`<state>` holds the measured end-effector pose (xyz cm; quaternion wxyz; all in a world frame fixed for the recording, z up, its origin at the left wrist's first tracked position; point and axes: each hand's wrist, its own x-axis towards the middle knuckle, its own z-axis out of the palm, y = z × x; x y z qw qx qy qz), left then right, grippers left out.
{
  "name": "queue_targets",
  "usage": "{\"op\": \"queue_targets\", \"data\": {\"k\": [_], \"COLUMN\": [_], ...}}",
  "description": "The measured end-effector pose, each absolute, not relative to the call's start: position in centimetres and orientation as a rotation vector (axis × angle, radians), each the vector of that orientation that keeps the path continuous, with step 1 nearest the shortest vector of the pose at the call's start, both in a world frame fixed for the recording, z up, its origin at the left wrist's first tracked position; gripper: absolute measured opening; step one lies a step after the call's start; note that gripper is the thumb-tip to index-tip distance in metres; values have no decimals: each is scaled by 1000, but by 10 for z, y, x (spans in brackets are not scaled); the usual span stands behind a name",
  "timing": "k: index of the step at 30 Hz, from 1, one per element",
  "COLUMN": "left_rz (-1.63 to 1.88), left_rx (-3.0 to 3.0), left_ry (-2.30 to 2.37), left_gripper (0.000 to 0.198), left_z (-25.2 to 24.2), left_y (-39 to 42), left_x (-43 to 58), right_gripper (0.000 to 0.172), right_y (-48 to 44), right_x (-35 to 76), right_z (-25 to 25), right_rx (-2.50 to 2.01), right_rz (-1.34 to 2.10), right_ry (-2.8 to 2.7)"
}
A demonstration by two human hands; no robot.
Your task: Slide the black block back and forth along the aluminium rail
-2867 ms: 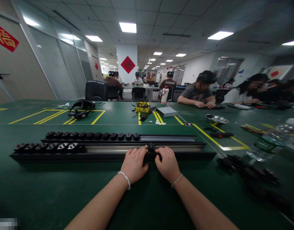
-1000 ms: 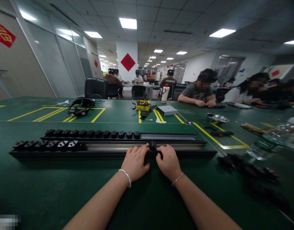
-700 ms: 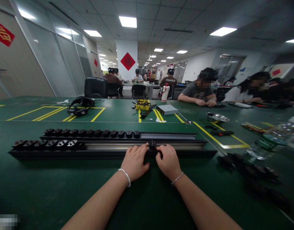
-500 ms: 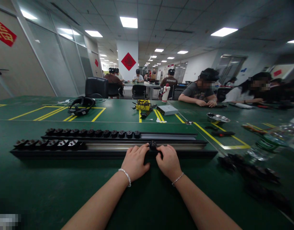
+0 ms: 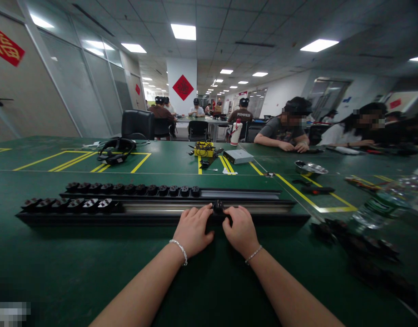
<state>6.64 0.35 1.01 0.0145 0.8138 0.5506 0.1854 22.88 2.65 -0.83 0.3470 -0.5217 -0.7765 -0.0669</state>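
Note:
Two long black rails lie across the green table. The near rail carries several black socket modules at its left end. The far rail holds a longer row of modules. My left hand and my right hand rest on the near rail, fingers curled, pinching one small black module between them in the rail's channel.
A heap of loose black modules lies to the right, beside a plastic water bottle. Further back are a black headset, a yellow box, a grey box and a metal bowl. Other people sit at the right and at far tables.
Almost nothing differs; both hands stay on the small module at the same spot on the near rail. Only the camera has shifted slightly.

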Motion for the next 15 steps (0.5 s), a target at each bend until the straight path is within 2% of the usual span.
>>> {"op": "queue_targets", "data": {"k": [15], "left_rz": [576], "left_rx": [2541], "left_ry": [1748], "left_gripper": [46], "left_z": [10], "left_y": [3], "left_x": [68], "right_gripper": [14], "right_y": [27], "right_x": [229], "right_z": [-11], "right_rx": [-1348], "right_rz": [-203], "right_ry": [-2023]}}
